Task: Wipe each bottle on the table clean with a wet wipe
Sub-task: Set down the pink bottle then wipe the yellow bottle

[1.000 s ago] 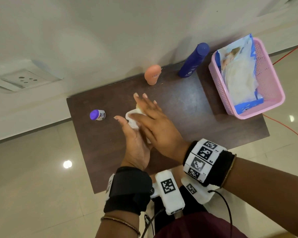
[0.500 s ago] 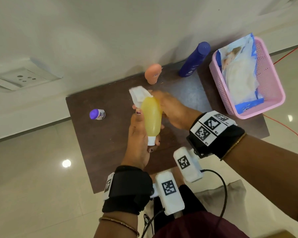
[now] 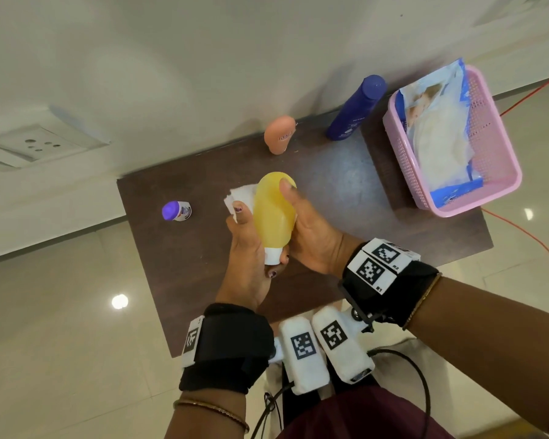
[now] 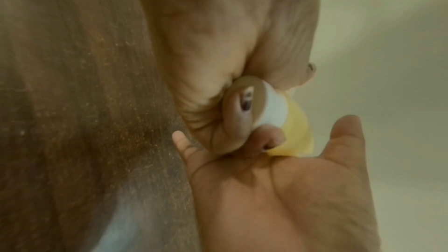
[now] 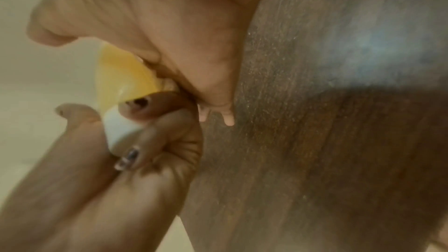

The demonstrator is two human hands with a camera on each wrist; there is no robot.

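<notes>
A dark brown wooden counter point(image 3: 346, 198) is seen from above, set against a pale wall. A pink plastic basket point(image 3: 501, 160) is placed on the counter's right end, and a blue and white pack of wet wipes point(image 3: 438, 137) is laid inside it. A tall dark blue bottle point(image 3: 357, 107) is stood at the back edge, just beside the basket. A short peach bottle point(image 3: 280, 134) is stood to the left of it, also at the back. A small white bottle with a purple cap point(image 3: 175, 211) is set alone near the left edge, well apart from the others.

A yellow bottle point(image 3: 272, 213) with a white cap point(image 3: 272, 255) is held up above the middle of the counter, between both hands. It is turned so the cap points toward the person.

The bottle is gripped by the left hand point(image 3: 248, 258) at its cap end. In the left wrist view, the fingers point(image 4: 238, 114) are curled round the white cap. A white wet wipe point(image 3: 242, 196) is seen at the bottle's left side, above the left thumb, and it touches the bottle. Which hand holds the wipe cannot be told.

The bottle's right side is wrapped by the right hand point(image 3: 314, 239). Its thumb is laid flat over the yellow top, and its other fingers are hidden behind the bottle.
</notes>
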